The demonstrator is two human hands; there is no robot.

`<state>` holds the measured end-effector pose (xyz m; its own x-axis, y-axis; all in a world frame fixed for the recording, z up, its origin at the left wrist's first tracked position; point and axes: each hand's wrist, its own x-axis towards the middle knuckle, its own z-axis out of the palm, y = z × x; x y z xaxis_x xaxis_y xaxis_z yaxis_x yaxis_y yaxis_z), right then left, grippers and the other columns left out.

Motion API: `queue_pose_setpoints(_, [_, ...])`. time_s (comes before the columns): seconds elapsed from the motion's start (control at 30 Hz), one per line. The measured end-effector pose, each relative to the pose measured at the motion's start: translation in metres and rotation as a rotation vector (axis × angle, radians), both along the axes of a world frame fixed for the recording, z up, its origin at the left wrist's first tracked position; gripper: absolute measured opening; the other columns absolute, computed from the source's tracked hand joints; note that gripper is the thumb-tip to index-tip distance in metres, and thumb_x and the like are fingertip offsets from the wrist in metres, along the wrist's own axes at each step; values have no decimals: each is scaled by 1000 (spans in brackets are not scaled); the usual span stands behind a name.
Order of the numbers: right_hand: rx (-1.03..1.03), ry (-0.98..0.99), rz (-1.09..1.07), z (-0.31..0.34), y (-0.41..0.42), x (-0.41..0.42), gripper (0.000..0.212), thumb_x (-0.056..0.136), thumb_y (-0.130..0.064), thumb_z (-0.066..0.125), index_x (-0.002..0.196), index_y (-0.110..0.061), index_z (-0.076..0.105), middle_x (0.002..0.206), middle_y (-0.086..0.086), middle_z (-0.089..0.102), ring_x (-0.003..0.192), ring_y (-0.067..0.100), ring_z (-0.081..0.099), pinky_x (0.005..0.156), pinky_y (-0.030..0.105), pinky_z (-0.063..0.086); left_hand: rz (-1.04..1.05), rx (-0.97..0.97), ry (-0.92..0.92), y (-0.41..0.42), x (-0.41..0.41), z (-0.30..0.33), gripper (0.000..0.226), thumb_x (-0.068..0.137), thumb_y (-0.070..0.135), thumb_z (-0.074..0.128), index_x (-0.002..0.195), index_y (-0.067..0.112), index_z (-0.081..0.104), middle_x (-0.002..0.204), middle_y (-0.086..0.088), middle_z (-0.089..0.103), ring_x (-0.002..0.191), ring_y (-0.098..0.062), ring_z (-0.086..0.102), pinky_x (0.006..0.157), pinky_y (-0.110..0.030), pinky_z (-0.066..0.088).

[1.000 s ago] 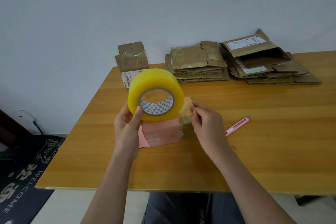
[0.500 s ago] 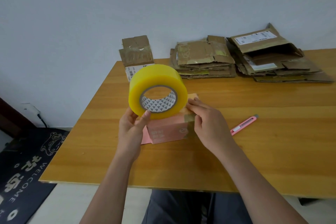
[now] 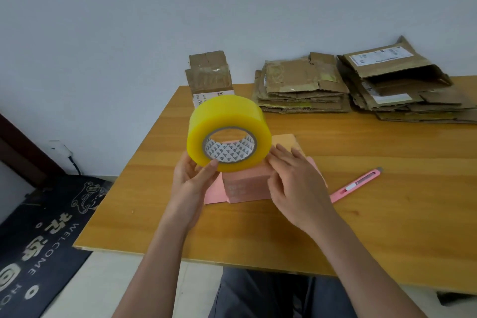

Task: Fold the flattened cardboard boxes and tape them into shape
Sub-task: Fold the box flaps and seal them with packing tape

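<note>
Head view: one wide-angle look down at a wooden tabletop (image 3: 387,214) set against a pale wall.
Left hand (image 3: 192,186): its grip is closed round the yellow tape roll (image 3: 228,134), thumb hooked into the rim of the core at the roll's 6 o'clock, fingers behind the roll at its 8 o'clock.
Tape roll: held upright off the tabletop, its open core facing the camera, a grey triangle print showing inside; it hangs directly over the near left part of the pink box (image 3: 246,187).
Right hand (image 3: 296,183): its grip is loose, with fingers fairly straight and laid flat on the top of the pink box, fingertips pointing to 10 o'clock and reaching just beside the roll's lower right edge; whether they touch the roll cannot be told.
Pink box: at the middle of the tabletop, standing folded, one pink flap lying flat at its 8 o'clock, a tan flap behind it at 1 o'clock.
Pink utility knife (image 3: 355,184): lying on the tabletop at 3 o'clock of the box, apart from the right hand, tip pointing to 2 o'clock.
Flattened cardboard boxes: two stacks along the far edge, one at 12 o'clock (image 3: 302,85), a larger one at 1 o'clock (image 3: 407,85), close together.
Small cardboard box (image 3: 209,75): standing at 11 o'clock, partly behind the roll.
Doormat (image 3: 38,240): dark, on the floor at 8 o'clock, lettered WELCOME.
</note>
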<state>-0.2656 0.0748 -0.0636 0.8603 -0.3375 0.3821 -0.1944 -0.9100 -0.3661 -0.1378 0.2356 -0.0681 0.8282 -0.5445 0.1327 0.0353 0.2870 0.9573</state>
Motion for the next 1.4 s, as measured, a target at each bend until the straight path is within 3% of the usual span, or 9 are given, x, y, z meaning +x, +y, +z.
queue_pose_setpoints(0.17, [31,-19,15,-2,-9,1,56,96,-37,25,134,-14,59,140,0,56,135,11,46,113,22,19,59,47,-93,-17,-3,-4,55,85,20,70,135,11,49,122,-10,66,117,-29,61,92,-38,54])
queue_pose_setpoints(0.27, [17,-6,-6,-2,-12,1,56,98,-40,24,136,-16,57,141,-2,55,136,9,44,113,20,17,55,-6,-48,-22,0,-4,55,88,16,68,138,11,46,125,-12,64,116,-29,62,88,-40,56])
queue_pose_setpoints(0.43, [6,-7,-47,1,-11,-1,51,97,-36,30,134,-17,59,139,-3,56,132,9,48,109,13,6,11,-171,122,-10,13,1,82,67,34,87,135,12,47,124,-12,65,107,-30,66,78,-42,58])
queue_pose_setpoints(0.6, [-7,4,-44,2,-12,-3,46,98,-33,39,138,-19,56,143,-5,52,135,8,44,103,5,-6,-15,-176,86,0,16,5,78,75,23,74,144,12,39,131,-13,60,117,-35,62,81,-50,59])
queue_pose_setpoints(0.73, [-26,4,-39,-4,-15,-1,48,99,-36,36,142,-21,50,147,-6,47,137,4,38,107,7,-3,61,-165,88,30,29,5,93,67,33,85,145,11,40,137,-15,55,118,-31,61,81,-47,59])
queue_pose_setpoints(0.93, [-56,31,-31,-12,-15,3,57,97,-46,24,142,-21,49,148,-5,44,139,7,37,114,23,15,85,-121,136,50,24,-6,79,58,33,92,127,17,56,127,-14,60,107,-28,67,81,-50,58])
queue_pose_setpoints(1.13, [-67,36,-32,-13,-14,2,55,98,-44,25,143,-21,48,150,-5,43,140,6,36,114,22,14,97,-117,144,50,24,-5,61,66,21,72,125,16,55,121,-12,63,103,-24,69,78,-46,59])
queue_pose_setpoints(1.27, [-76,32,-30,-14,-15,3,57,98,-46,23,142,-22,50,150,-5,44,140,8,37,115,23,17,136,-79,153,60,31,-12,62,64,23,76,124,20,59,123,-11,62,104,-22,68,74,-40,62])
queue_pose_setpoints(1.4, [-71,21,-34,-15,-15,4,58,98,-47,22,141,-22,51,148,-4,46,139,9,39,114,24,18,153,-3,207,66,29,-26,58,69,20,81,122,24,60,120,-7,64,109,-26,65,83,-42,60])
